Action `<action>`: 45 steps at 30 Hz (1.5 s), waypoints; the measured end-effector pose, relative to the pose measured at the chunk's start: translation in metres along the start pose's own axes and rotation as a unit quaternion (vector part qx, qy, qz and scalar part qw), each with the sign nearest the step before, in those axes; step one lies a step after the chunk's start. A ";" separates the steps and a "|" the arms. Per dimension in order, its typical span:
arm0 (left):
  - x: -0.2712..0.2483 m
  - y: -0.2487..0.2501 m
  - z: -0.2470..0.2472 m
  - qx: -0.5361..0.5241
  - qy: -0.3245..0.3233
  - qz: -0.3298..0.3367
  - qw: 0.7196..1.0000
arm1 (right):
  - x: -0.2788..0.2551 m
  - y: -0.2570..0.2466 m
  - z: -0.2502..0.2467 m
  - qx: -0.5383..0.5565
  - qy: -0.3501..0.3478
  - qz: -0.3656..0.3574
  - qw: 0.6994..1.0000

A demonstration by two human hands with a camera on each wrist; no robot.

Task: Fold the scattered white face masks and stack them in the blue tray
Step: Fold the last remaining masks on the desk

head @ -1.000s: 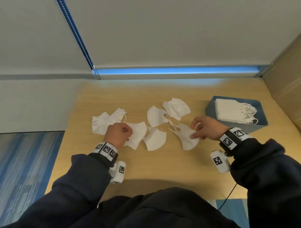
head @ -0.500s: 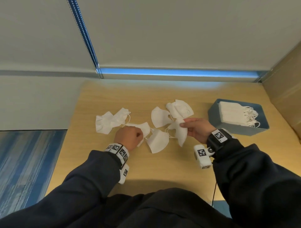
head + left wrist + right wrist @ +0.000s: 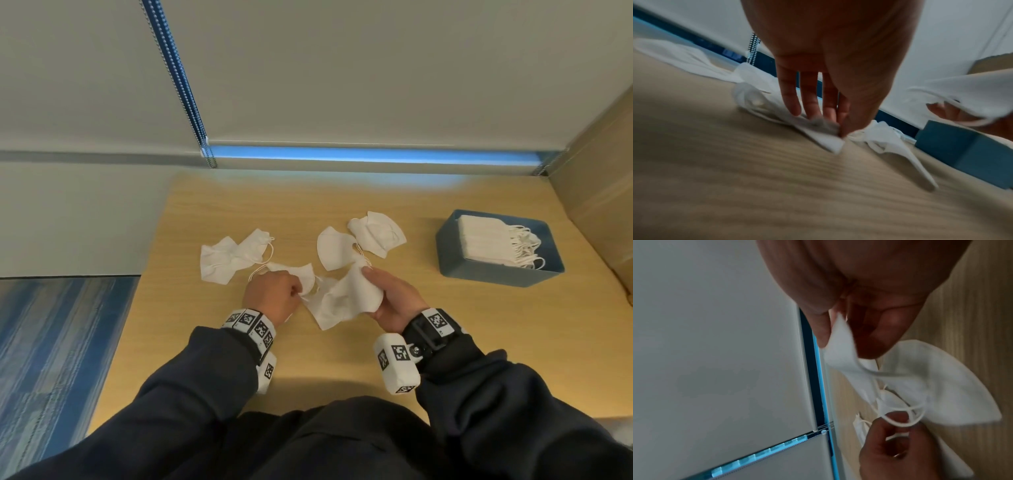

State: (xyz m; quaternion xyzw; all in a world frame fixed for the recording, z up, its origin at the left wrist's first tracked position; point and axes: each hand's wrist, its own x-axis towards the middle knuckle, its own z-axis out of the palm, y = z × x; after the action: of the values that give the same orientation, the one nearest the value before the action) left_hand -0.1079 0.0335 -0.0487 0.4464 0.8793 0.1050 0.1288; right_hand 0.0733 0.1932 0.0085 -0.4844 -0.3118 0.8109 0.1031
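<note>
Two hands on one mask (image 3: 337, 299) above the table (image 3: 342, 359): right hand (image 3: 394, 301) grips its body, left hand (image 3: 274, 296) pinches its ear loop. Approx. five loose masks nearby; one stack (image 3: 486, 245) in blue tray (image 3: 479, 274), far right.

White face masks (image 3: 342, 301) lie on a light wood-grain table (image 3: 342, 356). The tray (image 3: 479, 270) at right is blue. Black-and-white square-patterned wristbands (image 3: 250, 325) top dark navy sleeves (image 3: 191, 394).
</note>
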 end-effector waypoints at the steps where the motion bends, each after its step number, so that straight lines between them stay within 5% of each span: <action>1: -0.002 -0.001 -0.001 -0.012 0.012 -0.015 1.000 | -0.003 0.002 0.000 0.005 -0.011 0.008 1.000; 7: -0.008 -0.008 -0.016 -0.156 0.079 -0.098 0.980 | -0.006 0.007 -0.003 0.037 0.013 0.025 0.999; 11: -0.009 0.008 -0.007 -0.043 -0.024 -0.039 0.998 | -0.005 0.007 0.004 0.060 0.037 0.041 0.997; 15: -0.010 0.014 0.002 0.078 -0.018 0.022 0.997 | -0.005 0.007 0.008 0.049 0.030 0.010 0.998; 20: -0.010 -0.002 -0.013 -0.068 0.027 -0.093 0.993 | -0.005 0.005 0.002 0.024 0.030 -0.009 0.999; 22: -0.011 -0.002 -0.016 -0.101 0.000 -0.087 0.991 | -0.004 0.006 0.001 0.013 0.036 -0.009 0.999; 25: -0.013 0.006 -0.009 0.000 -0.065 -0.007 0.998 | -0.003 0.009 0.002 0.001 0.038 -0.003 0.999; 27: -0.011 0.009 -0.005 0.071 -0.048 0.021 0.996 | -0.003 0.012 0.004 -0.009 0.033 0.000 0.999; 30: -0.011 0.007 -0.008 0.080 -0.006 -0.007 0.997 | -0.002 0.016 0.006 -0.024 0.022 0.001 0.999; 34: -0.015 -0.006 -0.015 -0.039 0.018 -0.092 0.995 | -0.002 0.018 0.005 -0.037 0.022 -0.001 0.999; 40: -0.026 -0.001 -0.006 0.077 -0.029 0.014 0.997 | 0.000 0.026 0.013 -0.056 0.030 0.009 0.998; 43: -0.026 0.004 -0.011 0.127 -0.008 0.008 0.992 | -0.001 0.031 0.019 -0.065 0.025 0.015 0.997; 45: -0.028 -0.002 -0.015 0.060 0.013 -0.041 0.997 | -0.002 0.033 0.022 -0.068 0.020 0.018 0.997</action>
State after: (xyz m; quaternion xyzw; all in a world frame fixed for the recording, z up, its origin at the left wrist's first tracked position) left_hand -0.0986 0.0085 -0.0310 0.4158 0.9031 0.0525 0.0942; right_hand 0.0595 0.1576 -0.0028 -0.5116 -0.3551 0.7800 0.0614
